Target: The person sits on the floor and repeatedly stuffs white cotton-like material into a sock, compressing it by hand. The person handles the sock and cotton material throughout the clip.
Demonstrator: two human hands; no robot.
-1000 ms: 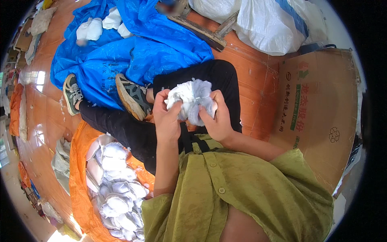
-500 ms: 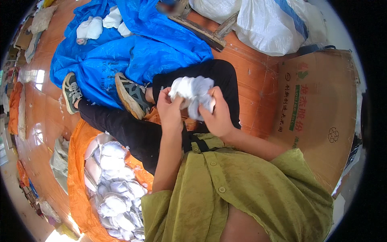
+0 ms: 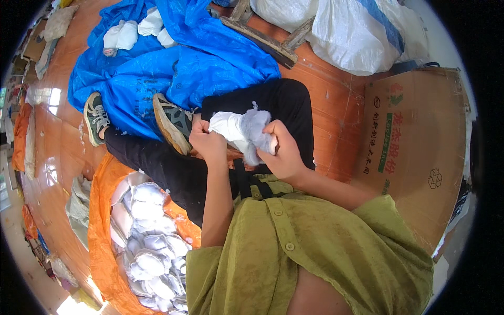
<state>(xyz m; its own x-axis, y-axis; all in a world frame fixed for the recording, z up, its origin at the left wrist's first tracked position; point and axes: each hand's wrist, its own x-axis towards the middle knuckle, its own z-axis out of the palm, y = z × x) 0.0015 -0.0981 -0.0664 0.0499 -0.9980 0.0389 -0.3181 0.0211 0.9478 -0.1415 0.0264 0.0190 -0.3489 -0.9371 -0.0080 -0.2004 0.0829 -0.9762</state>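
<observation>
Between my hands, above my lap, is a soft piece with smooth white cloth (image 3: 227,124) on one side and grey fluffy plush (image 3: 256,131) on the other. My left hand (image 3: 208,143) pinches the white end. On the plush end my right hand (image 3: 284,151) is closed, thumb and fingers gripping its edge. An orange sack (image 3: 100,215) stands by my left thigh, its mouth wide. Many white and grey oval fabric pieces (image 3: 149,265) lie heaped in it. White cloth bundles (image 3: 126,35) rest on a blue plastic sack (image 3: 123,84) beyond my feet.
A wooden frame (image 3: 260,41) lies on the orange-brown floor ahead. Full white woven sacks (image 3: 349,39) stand at the far right. Close on my right is a large cardboard box (image 3: 415,152). A crumpled pale cloth (image 3: 79,212) lies left of the orange sack.
The bunched piece is now stretched out, with more smooth white cloth showing. My left hand has moved left and slightly down; my right hand keeps hold of the plush end.
</observation>
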